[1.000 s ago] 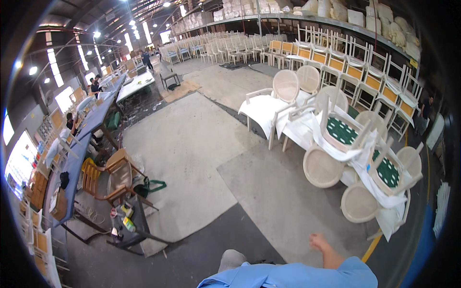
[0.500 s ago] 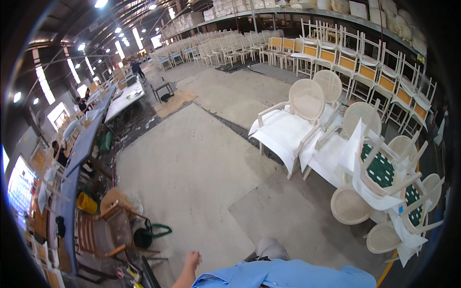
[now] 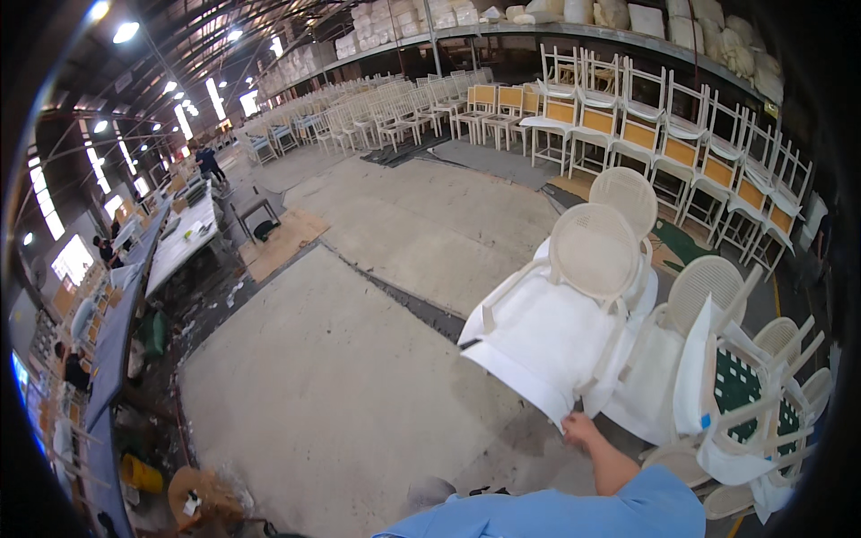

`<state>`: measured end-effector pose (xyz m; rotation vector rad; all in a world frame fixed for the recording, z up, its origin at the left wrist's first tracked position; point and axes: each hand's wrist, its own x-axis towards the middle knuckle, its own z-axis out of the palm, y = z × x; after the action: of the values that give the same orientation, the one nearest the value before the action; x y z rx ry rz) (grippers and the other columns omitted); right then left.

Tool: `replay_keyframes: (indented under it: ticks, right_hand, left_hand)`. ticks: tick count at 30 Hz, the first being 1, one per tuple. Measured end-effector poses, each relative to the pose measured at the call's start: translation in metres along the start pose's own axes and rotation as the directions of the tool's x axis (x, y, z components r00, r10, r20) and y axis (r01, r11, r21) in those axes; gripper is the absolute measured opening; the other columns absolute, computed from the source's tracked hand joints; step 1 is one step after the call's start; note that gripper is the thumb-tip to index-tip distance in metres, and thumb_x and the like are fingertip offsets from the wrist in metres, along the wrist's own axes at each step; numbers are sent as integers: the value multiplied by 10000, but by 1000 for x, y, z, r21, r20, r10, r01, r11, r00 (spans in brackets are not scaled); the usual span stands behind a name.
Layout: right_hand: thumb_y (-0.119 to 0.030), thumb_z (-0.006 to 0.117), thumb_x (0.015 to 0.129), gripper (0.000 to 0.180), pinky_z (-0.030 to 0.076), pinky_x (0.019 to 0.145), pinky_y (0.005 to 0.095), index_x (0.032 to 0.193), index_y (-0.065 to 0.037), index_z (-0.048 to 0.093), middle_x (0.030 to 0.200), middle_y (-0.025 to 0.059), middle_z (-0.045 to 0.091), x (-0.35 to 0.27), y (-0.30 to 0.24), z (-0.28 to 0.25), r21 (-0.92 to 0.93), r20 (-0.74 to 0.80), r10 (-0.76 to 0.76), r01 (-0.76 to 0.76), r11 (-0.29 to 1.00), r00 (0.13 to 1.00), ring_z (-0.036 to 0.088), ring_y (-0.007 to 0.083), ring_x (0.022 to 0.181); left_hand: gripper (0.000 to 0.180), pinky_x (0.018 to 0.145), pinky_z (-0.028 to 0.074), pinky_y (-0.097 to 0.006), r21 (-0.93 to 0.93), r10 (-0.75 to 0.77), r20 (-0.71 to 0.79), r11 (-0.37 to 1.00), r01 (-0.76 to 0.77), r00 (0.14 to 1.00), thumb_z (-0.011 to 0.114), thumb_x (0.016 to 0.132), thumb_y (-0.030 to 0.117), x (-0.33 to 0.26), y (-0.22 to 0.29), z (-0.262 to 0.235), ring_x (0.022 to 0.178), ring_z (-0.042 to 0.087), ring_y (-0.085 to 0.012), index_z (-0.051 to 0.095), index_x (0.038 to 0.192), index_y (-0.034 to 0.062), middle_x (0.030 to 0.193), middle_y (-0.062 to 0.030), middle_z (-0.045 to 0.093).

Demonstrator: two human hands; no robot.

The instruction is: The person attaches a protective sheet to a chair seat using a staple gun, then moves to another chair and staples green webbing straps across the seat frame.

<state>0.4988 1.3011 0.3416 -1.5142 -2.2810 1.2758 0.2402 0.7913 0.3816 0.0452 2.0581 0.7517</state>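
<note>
My right hand (image 3: 581,431) reaches out at the lower right, its fingers closed at the near front corner of a white cover sheet (image 3: 538,345). The sheet is spread over the seat of a pale armchair with a round cane back (image 3: 594,251), and its front edge hangs down. A chair leg may lie behind the fingers; I cannot tell. My left hand is out of view. Close to my right arm stands another pale armchair (image 3: 704,291) with white sheeting on its seat.
Upturned chairs with green webbing (image 3: 737,394) crowd the right side. Stacked chairs (image 3: 682,143) line the back right. A long blue-topped workbench (image 3: 115,345) runs along the left, with a yellow bucket (image 3: 142,473) nearby. Pale boards (image 3: 332,386) cover the floor.
I have come closer to the draped armchair and my view has swung right. My right hand has come into view at the sheet's corner. My left hand has left the view.
</note>
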Motion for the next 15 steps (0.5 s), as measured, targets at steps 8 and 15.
replay_keyframes:
  ticks: [8,15]
  right_hand:
    - [-302,689,933,374,576,665,364,1167,-13,719,905,143,740,233,-206,91,307,-70,81,-56,950,994,732,234,706]
    - [-297,658,952,271,579,781,445,1046,-59,744,1090,120,745,261,-209,210,-555,548,453,-100,826,703,714,228,979]
  left_hand:
    - [406,608,533,-344,161,-171,-58,971,178,984,555,1020,305,185,108,-174,745,705,-219,632,1242,-27,1050,-164,732]
    - [370,566,523,-352,-158,-63,-208,987,30,976,546,1012,285,427,342,-368,710,699,-221,634,1193,-25,1029,-164,725]
